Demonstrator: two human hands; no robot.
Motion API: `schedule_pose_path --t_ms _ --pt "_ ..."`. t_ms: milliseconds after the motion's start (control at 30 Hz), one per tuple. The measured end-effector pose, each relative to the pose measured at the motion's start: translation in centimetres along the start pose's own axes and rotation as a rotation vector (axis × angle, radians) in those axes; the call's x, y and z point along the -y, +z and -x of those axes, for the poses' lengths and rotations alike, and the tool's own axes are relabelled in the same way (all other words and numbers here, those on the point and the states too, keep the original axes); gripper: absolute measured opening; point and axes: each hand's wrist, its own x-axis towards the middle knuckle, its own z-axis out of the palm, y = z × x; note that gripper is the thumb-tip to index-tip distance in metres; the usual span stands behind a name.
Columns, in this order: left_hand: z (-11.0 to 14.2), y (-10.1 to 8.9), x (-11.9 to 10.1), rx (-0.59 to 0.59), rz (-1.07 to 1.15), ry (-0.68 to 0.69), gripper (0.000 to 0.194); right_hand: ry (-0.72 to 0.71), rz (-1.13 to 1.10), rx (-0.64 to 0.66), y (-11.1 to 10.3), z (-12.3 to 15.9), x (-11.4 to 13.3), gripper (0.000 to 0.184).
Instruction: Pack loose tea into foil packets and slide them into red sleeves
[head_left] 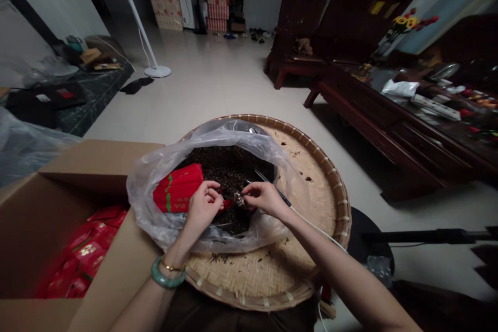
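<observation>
A clear plastic bag, opened wide, holds dark dried leaves that look like loose tea. My left hand, with a jade bangle and a gold bracelet, is closed over the bag; a small red packet shows at its fingertips. Facing it, my right hand pinches near a small dark and whitish clump, too blurred to name surely. Flat red packets lie stacked inside the bag on the left. A thin tool with a white cord lies behind my right hand.
The bag rests on a round woven bamboo tray with scattered leaf bits. An open cardboard box at the left contains red filled packets. A dark wooden table stands right, a white fan farther back.
</observation>
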Motion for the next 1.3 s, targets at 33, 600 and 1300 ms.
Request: schedule_pose_path --t_ms 33,600,1300 --pt "0.0 0.1 0.0 0.002 -0.003 0.001 0.030 -0.038 -0.009 -0.022 -0.3 0.1 0.8 0.014" --pt "0.1 -0.1 0.3 0.006 -0.016 0.022 0.029 -0.326 -0.041 -0.178 0.7 0.2 3.3 0.014" --pt "0.9 -0.3 -0.6 -0.010 -0.091 0.058 0.028 -0.412 0.261 -0.169 2.6 -1.5 2.8 0.008"
